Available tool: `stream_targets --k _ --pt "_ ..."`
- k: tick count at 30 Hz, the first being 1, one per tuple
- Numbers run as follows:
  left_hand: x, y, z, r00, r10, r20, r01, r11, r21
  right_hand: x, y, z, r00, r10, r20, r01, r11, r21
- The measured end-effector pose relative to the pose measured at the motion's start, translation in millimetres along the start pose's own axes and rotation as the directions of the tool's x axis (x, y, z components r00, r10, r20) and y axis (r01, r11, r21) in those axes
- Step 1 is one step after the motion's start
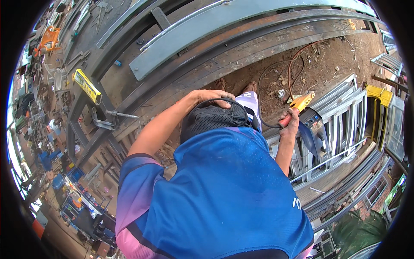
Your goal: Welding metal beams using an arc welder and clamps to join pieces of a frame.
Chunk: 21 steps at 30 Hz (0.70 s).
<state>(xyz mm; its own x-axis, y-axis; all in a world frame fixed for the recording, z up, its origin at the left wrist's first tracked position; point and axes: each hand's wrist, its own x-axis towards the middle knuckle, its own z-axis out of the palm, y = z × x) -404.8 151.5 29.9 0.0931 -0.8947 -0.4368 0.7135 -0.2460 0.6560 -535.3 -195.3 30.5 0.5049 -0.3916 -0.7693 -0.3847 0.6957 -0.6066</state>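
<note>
My left hand [215,97] is at my waist, with its fingers curled over the top of a black mesh item [211,121] that looks like a bag or cap. A thin black loop, strap or cable, runs over this item beside the fingers. Off to the right, my right hand [290,124] is closed around the red handle of a tool with a yellow-orange head [302,101], perhaps a welding electrode holder. A black cable [268,124] leads to its handle. Close beside the right hand is a dark box with knobs [311,121], like a small welding machine.
Long grey steel beams [185,39] cross in front of me. A yellow spirit level [87,86] and a metal clamp [103,118] lie on the frame at left. Metal ladder-like frames [340,125] are stacked at right, near a yellow-framed object [379,96]. A reddish hose [292,71] lies on the dirt.
</note>
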Motion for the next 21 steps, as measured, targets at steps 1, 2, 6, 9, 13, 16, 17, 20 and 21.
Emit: stream_targets --k 1,2,6,9,13,16,17,20,21 --pt "0 0 -1 1.000 -0.005 -0.001 0.005 1.000 -0.004 1 0 0 1.000 -0.002 0.002 0.002 1.000 0.001" --pt "1 0 -3 1.000 -0.010 -0.003 0.010 1.000 -0.008 2 0 0 1.000 0.006 -0.004 -0.006 1.000 0.004" --pt "6 -7 -7 0.999 0.022 0.037 -0.020 0.998 -0.053 4 -1 -1 1.000 0.015 -0.013 -0.015 1.000 0.013" --pt "8 -3 -5 0.997 -0.016 -0.076 0.021 0.998 0.056 6 -1 -4 1.000 0.009 -0.010 -0.009 1.000 0.020" --pt "21 -44 -38 0.989 0.013 -0.149 0.027 0.964 0.265 5 -2 -5 0.999 0.024 0.022 -0.025 0.998 0.050" --pt "14 -35 -36 0.985 0.014 -0.174 0.049 0.935 0.351 5 -3 -8 0.999 0.008 -0.049 -0.008 1.000 0.008" --pt "6 -26 -26 0.980 -0.004 -0.200 0.076 0.932 0.353 6 -3 -9 0.999 0.006 -0.050 -0.005 1.000 0.011" --pt "-16 -26 -8 0.963 -0.010 -0.271 0.107 0.933 0.344 6 -5 -7 0.999 -0.002 -0.047 0.002 1.000 0.018" --pt "-23 -28 -6 0.952 -0.003 -0.307 0.111 0.935 0.335 6 -6 -4 0.999 -0.003 -0.047 0.004 1.000 0.017"
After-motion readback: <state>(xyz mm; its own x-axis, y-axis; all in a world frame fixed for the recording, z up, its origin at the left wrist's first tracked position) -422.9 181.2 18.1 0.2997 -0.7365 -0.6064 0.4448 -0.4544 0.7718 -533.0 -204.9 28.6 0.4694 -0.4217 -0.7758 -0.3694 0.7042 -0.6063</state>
